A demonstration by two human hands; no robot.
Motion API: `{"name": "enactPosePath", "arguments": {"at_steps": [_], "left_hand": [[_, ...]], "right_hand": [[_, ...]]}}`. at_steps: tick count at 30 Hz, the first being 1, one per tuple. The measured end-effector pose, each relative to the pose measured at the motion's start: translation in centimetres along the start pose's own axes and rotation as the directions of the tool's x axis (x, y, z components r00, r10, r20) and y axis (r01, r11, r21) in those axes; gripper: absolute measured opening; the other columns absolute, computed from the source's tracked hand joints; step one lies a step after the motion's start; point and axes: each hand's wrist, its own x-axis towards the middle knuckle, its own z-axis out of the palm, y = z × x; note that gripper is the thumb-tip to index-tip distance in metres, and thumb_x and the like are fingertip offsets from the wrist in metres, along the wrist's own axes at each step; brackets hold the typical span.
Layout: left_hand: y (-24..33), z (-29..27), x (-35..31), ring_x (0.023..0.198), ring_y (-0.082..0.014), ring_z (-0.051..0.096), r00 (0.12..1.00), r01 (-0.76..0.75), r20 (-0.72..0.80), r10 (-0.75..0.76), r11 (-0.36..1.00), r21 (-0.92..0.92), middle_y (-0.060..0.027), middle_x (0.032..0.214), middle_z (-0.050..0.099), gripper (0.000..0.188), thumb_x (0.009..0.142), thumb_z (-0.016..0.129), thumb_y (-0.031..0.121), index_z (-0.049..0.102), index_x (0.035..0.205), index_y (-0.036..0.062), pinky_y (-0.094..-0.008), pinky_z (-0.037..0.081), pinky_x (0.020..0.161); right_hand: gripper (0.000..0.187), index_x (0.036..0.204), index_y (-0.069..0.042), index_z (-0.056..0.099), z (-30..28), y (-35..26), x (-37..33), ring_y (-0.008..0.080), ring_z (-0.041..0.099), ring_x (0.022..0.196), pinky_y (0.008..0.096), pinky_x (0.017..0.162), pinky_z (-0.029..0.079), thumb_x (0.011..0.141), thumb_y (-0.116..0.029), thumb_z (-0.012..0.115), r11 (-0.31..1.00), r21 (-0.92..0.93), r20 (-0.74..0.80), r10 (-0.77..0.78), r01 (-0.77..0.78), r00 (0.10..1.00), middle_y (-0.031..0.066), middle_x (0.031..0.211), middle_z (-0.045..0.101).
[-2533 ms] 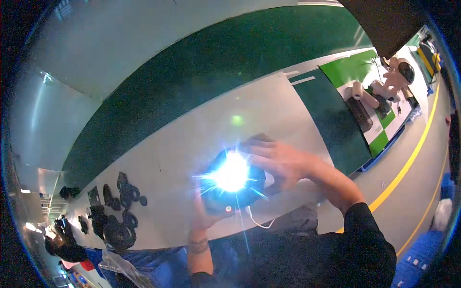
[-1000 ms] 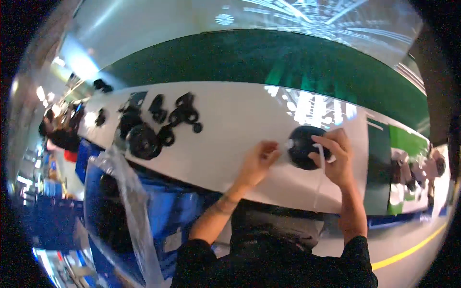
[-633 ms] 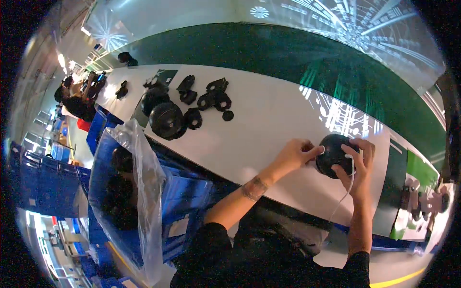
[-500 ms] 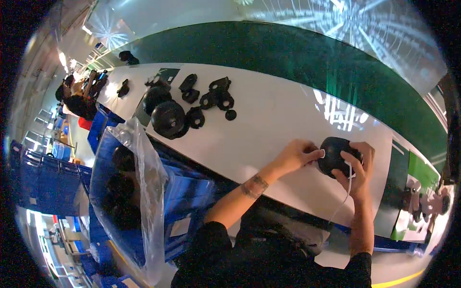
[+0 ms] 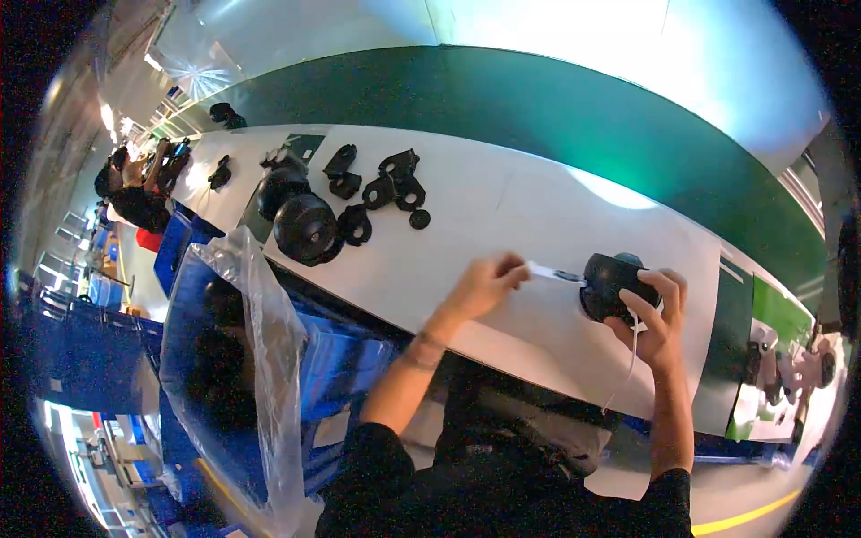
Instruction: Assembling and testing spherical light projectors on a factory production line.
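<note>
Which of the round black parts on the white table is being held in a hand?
The round black part at the right end of the white table, gripped by the right hand. The larger round ones sit untouched at the far left among small brackets.

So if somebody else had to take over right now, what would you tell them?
Left hand: grip pinched on a thin white strip, its tip at the round black part.
Right hand: grip wrapped around that part, steadying it on the white table; a thin white strand hangs below the hand.
Nearby: more black parts lie at the table's far left, and a blue bin lined with clear plastic sits beside the bench.
Done: part is held, strip is at it.
Left: cannot tell whether the strip is attached yet; the other parts lie untouched.
</note>
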Motion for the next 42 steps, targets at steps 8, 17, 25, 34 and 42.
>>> {"name": "enactPosePath", "arguments": {"at_steps": [8,17,25,34,42], "left_hand": [[0.5,-5.3,-3.7,0.098,-0.0352,0.061,0.925,-0.151,-0.161,0.343,0.723,0.674,-0.0181,0.105,0.063,0.023,0.084,0.069,0.011,0.067,0.105,0.0026,-0.0426,0.051,0.083],[0.4,-17.7,1.4,0.118,-0.0398,0.049,0.675,0.127,-0.392,0.625,0.425,0.896,-0.0193,0.128,0.053,0.063,0.075,0.076,0.009,0.051,0.133,0.0041,-0.0472,0.041,0.100],[-1.1,-19.6,4.4,0.121,-0.0359,0.053,0.818,0.104,-0.387,0.426,0.552,0.827,-0.0199,0.127,0.058,0.054,0.073,0.077,0.006,0.061,0.125,0.0008,-0.0403,0.044,0.102],[-1.0,-19.0,4.1,0.122,-0.0372,0.053,0.782,0.027,-0.448,0.433,0.695,0.719,-0.0198,0.128,0.058,0.055,0.073,0.074,0.002,0.059,0.125,-0.0020,-0.0406,0.043,0.104],[-0.9,-20.3,3.0,0.131,-0.0376,0.046,0.877,-0.039,-0.280,0.390,0.640,0.768,-0.0203,0.136,0.053,0.059,0.072,0.065,-0.007,0.055,0.130,-0.0001,-0.0410,0.039,0.108]], "right_hand": [[0.041,0.109,-0.011,0.066,-1.7,0.2,-0.1,0.0395,0.052,0.108,0.0503,0.088,0.047,0.069,-0.011,0.070,0.995,0.093,0.053,0.018,-0.023,0.998,0.0158,0.122,0.057],[0.026,0.109,-0.004,0.065,-2.9,-1.9,14.4,0.0309,0.064,0.095,0.0404,0.085,0.052,0.084,-0.010,0.066,0.970,0.168,0.335,0.111,-0.175,0.936,0.0138,0.100,0.067],[0.050,0.109,-0.002,0.065,20.9,-7.0,22.8,0.0349,0.061,0.101,0.0465,0.090,0.048,0.079,-0.040,0.075,0.996,0.070,0.880,-0.038,-0.051,0.474,0.0194,0.107,0.064],[0.046,0.101,0.001,0.067,25.7,-10.6,21.6,0.0393,0.068,0.090,0.0454,0.078,0.056,0.075,-0.036,0.078,0.992,-0.015,0.817,0.082,-0.122,0.570,0.0220,0.105,0.064],[0.035,0.099,0.001,0.066,23.9,-7.7,22.5,0.0395,0.065,0.092,0.0463,0.081,0.054,0.071,-0.019,0.074,0.995,0.054,0.836,-0.001,-0.080,0.548,0.0219,0.104,0.063]]}}
